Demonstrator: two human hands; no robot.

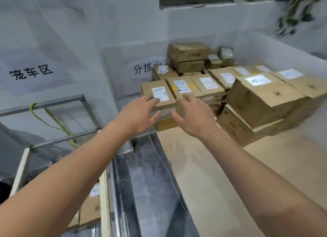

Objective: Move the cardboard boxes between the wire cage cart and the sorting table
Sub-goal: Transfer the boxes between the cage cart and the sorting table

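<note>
Many labelled cardboard boxes are stacked on the far part of the tan sorting table (203, 174). The nearest stack's top box (157, 93) carries a white label. My left hand (139, 114) hovers with spread fingers at that box's front left corner. My right hand (192, 116) is held with spread fingers at the stack's front right. Neither hand grips anything; whether the fingertips touch the box is unclear through blur. The wire cage cart (58, 123) stands to the left, with cardboard boxes (90, 208) inside it at the bottom.
A large box (263, 98) lies on other boxes at the right of the table. A dark floor gap (150, 183) runs between cart and table. A green cord (53, 123) hangs on the cart frame. White walls with black signs stand behind.
</note>
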